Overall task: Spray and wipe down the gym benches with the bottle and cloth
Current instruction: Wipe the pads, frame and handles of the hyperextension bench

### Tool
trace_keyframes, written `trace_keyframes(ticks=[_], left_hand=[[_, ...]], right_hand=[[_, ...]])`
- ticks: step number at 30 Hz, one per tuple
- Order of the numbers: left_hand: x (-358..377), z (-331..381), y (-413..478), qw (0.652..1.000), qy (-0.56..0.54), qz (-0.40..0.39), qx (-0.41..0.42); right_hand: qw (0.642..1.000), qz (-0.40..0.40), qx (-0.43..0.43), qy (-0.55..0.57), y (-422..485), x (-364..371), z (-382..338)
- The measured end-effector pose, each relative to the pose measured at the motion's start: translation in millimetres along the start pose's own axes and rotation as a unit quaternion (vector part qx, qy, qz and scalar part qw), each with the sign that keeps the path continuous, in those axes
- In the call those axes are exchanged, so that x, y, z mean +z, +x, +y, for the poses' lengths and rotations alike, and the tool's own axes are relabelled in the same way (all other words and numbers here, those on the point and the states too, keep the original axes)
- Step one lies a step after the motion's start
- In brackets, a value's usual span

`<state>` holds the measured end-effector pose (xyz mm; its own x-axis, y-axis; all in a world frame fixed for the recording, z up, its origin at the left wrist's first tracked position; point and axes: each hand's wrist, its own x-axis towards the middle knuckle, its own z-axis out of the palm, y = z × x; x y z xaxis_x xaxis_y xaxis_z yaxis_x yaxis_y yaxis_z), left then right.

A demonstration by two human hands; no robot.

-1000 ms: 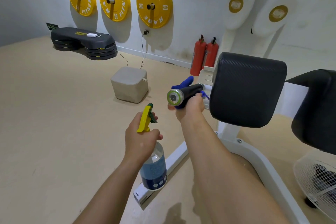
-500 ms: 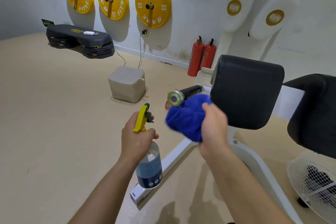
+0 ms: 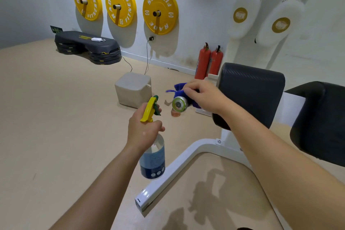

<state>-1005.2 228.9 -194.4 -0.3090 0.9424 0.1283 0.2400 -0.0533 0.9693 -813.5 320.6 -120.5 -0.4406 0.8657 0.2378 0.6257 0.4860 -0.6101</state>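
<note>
My left hand grips a clear spray bottle of blue liquid by its neck, its yellow trigger pointing up and away. My right hand presses a blue cloth over the black handle bar with a silver end cap that sticks out from the bench. The bench's black pad sits just right of that hand, a second black pad farther right, both on a white frame.
A beige cube stands on the tan floor beyond the bottle. Two red fire extinguishers lean at the wall. Black step platforms lie far left. Yellow weight plates hang on the wall.
My right hand has lifted the blue cloth from below the bar and now wraps it over the handle. The view has shifted lower and closer; the bottle hand stays put.
</note>
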Motion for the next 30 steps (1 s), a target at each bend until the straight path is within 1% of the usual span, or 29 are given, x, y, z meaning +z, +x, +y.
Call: trace_keyframes(ticks=[2,3,6,7,9,11,12,13,15,16,17,18,19,21,22,24,25,27,28,30], left_hand=[[-1.4,-2.5,0.9,1.0,-0.005,0.001,-0.003],[-1.7,-3.9,1.3,1.0,-0.008,0.003,-0.006],[-1.1,-4.0,1.9,1.0,-0.012,0.01,-0.014],[0.0,-3.9,1.2,1.0,-0.008,0.009,-0.008],[1.6,-4.1,0.7,1.0,-0.002,0.008,0.007],[3.4,-3.8,0.2,1.0,-0.002,0.001,0.01],[4.1,-3.0,0.3,1.0,-0.001,-0.003,0.009],[4.5,-2.2,0.5,1.0,0.001,-0.007,0.01],[5.5,0.5,1.3,1.0,-0.002,-0.011,0.013],[5.7,1.7,1.7,1.0,0.0,-0.011,0.015],[6.1,2.0,2.3,1.0,0.001,-0.01,0.015],[6.6,2.3,2.6,1.0,0.002,-0.01,0.015],[7.1,2.1,2.6,1.0,0.002,-0.01,0.014],[8.4,1.4,1.6,1.0,0.003,-0.012,0.015],[8.8,0.8,0.8,1.0,0.006,-0.015,0.016],[8.7,0.6,-1.8,1.0,0.006,-0.023,0.007],[8.4,0.7,-3.4,1.0,0.004,-0.028,0.002],[7.7,0.1,-5.1,0.999,0.007,-0.034,-0.004],[7.8,-0.5,-6.0,0.999,0.01,-0.035,-0.006],[9.1,-1.6,-6.9,0.999,0.013,-0.035,-0.009]], right_hand=[[0.996,0.052,-0.024,0.069,-5.4,-8.7,-8.7],[0.994,0.046,-0.024,0.098,-9.3,-6.5,-12.4],[0.99,-0.059,-0.004,0.128,-21.7,13.3,-11.9],[0.989,-0.071,-0.008,0.133,-23.3,16.5,-8.5],[0.992,-0.072,-0.018,0.1,-13.4,14.3,-1.8],[0.996,-0.086,-0.022,-0.009,5.2,6.8,4.4],[0.995,-0.078,-0.017,-0.061,15.9,2.8,7.1],[0.993,-0.048,-0.01,-0.103,25.3,-1.5,10.7],[0.994,0.03,0.018,-0.102,35.5,-9.4,16.9],[0.992,0.045,0.043,-0.106,40.5,-9.2,22.8],[0.987,0.009,0.074,-0.14,43.4,-7.2,23.2],[0.977,-0.056,0.112,-0.171,43.7,-1.8,20.6],[0.959,-0.117,0.137,-0.217,44.3,4.2,18.7],[0.949,-0.138,0.178,-0.219,50.2,7.9,14.6],[0.952,-0.122,0.197,-0.198,54.8,6.5,14.4],[0.953,-0.049,0.247,-0.165,60.0,6.5,16.6],[0.95,-0.027,0.276,-0.142,58.3,9.4,16.5],[0.949,-0.019,0.301,-0.09,51.9,20.0,15.1],[0.947,-0.001,0.311,-0.077,46.6,24.9,13.8],[0.938,0.079,0.337,-0.009,38.6,30.8,17.6]])
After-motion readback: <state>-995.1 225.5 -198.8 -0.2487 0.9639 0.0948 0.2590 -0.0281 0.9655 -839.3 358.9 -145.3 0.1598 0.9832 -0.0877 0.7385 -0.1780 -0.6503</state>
